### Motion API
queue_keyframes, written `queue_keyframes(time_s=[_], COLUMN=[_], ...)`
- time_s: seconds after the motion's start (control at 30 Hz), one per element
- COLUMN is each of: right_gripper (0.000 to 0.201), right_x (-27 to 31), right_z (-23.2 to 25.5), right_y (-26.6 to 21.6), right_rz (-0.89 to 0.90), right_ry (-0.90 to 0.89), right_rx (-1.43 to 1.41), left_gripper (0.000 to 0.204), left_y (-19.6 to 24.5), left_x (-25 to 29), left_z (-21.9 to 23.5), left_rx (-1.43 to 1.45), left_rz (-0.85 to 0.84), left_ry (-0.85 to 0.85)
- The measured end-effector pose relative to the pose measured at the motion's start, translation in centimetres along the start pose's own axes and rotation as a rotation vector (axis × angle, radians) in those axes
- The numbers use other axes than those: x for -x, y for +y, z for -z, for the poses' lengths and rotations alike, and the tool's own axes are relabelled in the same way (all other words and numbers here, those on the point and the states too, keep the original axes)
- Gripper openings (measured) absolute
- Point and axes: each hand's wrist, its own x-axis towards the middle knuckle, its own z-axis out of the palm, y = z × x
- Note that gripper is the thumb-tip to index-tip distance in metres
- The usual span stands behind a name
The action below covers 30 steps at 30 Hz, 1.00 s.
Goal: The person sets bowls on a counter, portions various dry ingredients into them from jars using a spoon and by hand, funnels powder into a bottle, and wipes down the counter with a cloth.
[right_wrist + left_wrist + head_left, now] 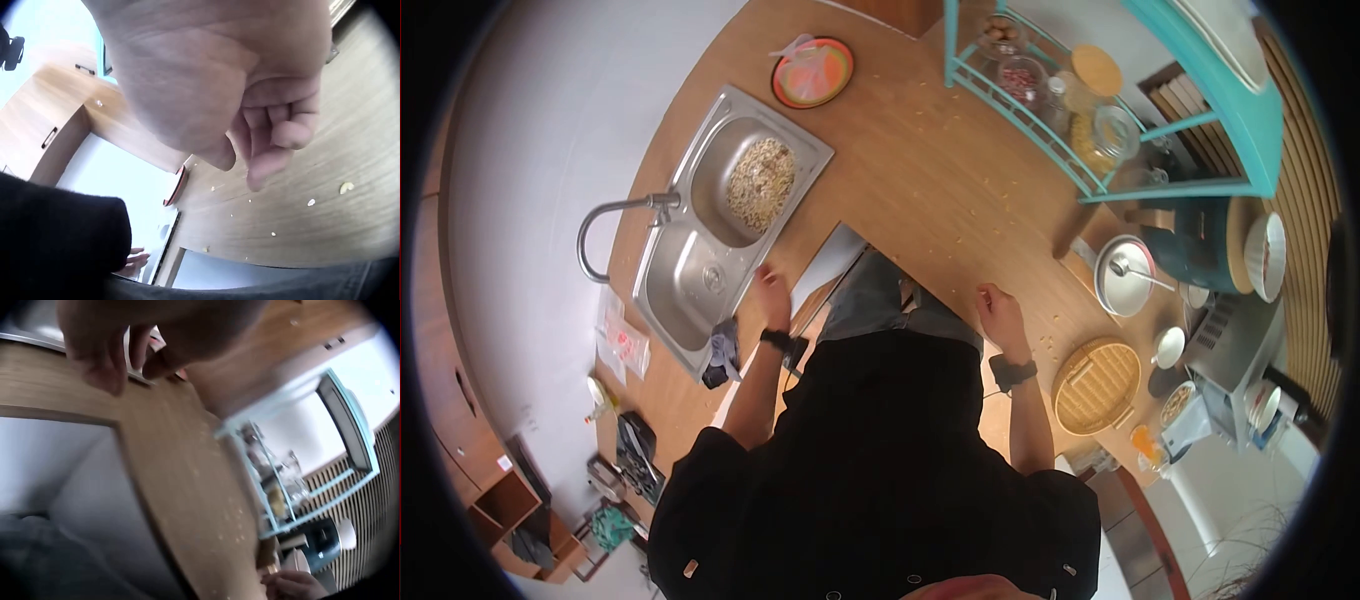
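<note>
A kitchen: steel double sink (700, 270), wooden counter (920, 170), jar rack (1100, 120).

Wooden countertop (920, 190) has crumbs scattered all over, an orange plate (812, 72) near the sink (730, 215), plus a round bamboo lid (1097, 385).
</note>
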Motion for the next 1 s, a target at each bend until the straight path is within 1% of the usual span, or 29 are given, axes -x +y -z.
queue_keyframes(time_s=[0.07,0.1,0.13,0.17,0.2,0.23,0.27,0.33,0.37,0.43,0.47,0.5,0.57,0.6,0.63,0.67,0.7,0.73,0.77,0.83,0.9,0.93,0.97,1.0], right_gripper=[0.020,0.020,0.020,0.020,0.020,0.020,0.020,0.020,0.020,0.020,0.020,0.020,0.019,0.019,0.020,0.022,0.022,0.030,0.040,0.071,0.091,0.091,0.098,0.105], right_x=[-1.1,-1.6,-2.2,-2.8,-3.4,-3.8,-4.3,-5.1,-5.4,-5.8,-5.9,-6.1,-6.1,-6.1,-6.1,-6.1,-6.2,-6.3,-6.2,-6.4,-6.0,-5.5,-4.9,-3.9], right_z=[-0.5,-0.7,-0.7,-0.9,-1.3,-1.7,-2.3,-3.4,-3.9,-4.9,-5.3,-5.8,-6.8,-7.1,-7.3,-7.5,-7.5,-7.2,-6.8,-4.7,-4.6,-4.2,-3.4,-2.6], right_y=[0.2,-0.2,-0.9,-1.5,-2.0,-2.5,-3.0,-4.7,-5.8,-7.8,-8.7,-9.2,-9.8,-10.2,-10.7,-11.2,-11.8,-12.5,-13.4,-16.2,-17.7,-18.9,-20.3,-20.8], right_rz=[0.010,0.015,-0.014,-0.046,-0.049,-0.037,-0.027,-0.016,0.004,0.007,0.021,0.012,0.007,-0.005,-0.010,-0.016,-0.032,-0.016,-0.007,-0.117,0.218,0.183,0.198,0.215], right_ry=[-0.011,-0.023,-0.038,-0.047,-0.047,-0.050,-0.053,-0.063,-0.070,-0.071,-0.086,-0.067,-0.108,-0.091,-0.118,-0.141,-0.114,-0.121,-0.123,-0.284,0.013,0.062,0.133,0.204], right_rx=[0.088,0.093,0.089,0.086,0.091,0.097,0.103,0.092,0.079,0.083,0.086,0.089,0.077,0.078,0.053,0.026,0.025,-0.048,-0.122,-0.269,-0.273,-0.273,-0.299,-0.321], left_gripper=[0.048,0.067,0.080,0.088,0.089,0.089,0.089,0.086,0.073,0.056,0.041,0.034,0.032,0.031,0.031,0.030,0.029,0.040,0.040,0.039,0.041,0.039,0.037,0.041], left_y=[-4.9,-7.2,-9.9,-9.9,-10.5,-12.5,-14.0,-16.2,-16.7,-18.0,-15.2,-11.9,-7.3,-5.5,-2.9,0.4,3.5,5.9,8.6,14.0,18.8,22.4,25.9,28.2], left_x=[1.7,2.1,3.2,3.8,4.0,4.2,4.3,4.1,3.4,2.2,1.8,1.4,-0.5,-1.8,-2.9,-3.9,-4.9,-5.8,-6.6,-7.1,-6.3,-4.7,-2.5,-0.1], left_z=[5.2,8.0,9.4,10.2,10.8,11.3,11.8,13.1,13.9,16.2,16.5,16.5,16.8,16.6,16.4,16.1,15.4,14.5,13.2,9.3,4.7,2.8,1.1,-0.5], left_rx=[-0.506,-0.585,-0.570,-0.586,-0.623,-0.662,-0.664,-0.681,-0.703,-0.564,-0.574,-0.594,-0.514,-0.492,-0.484,-0.418,-0.347,-0.298,-0.287,0.123,0.205,0.294,0.373,0.475], left_rz=[-0.093,0.111,0.203,0.491,0.551,0.609,0.608,0.426,0.442,0.411,0.371,0.234,0.024,-0.096,-0.111,-0.197,-0.287,-0.265,-0.296,-0.371,-0.430,-0.309,-0.179,-0.088], left_ry=[0.414,0.397,0.516,0.521,0.476,0.429,0.421,0.344,0.354,0.235,0.263,0.342,0.374,0.425,0.412,0.406,0.396,0.288,0.251,-0.144,-0.458,-0.669,-0.880,-1.073])
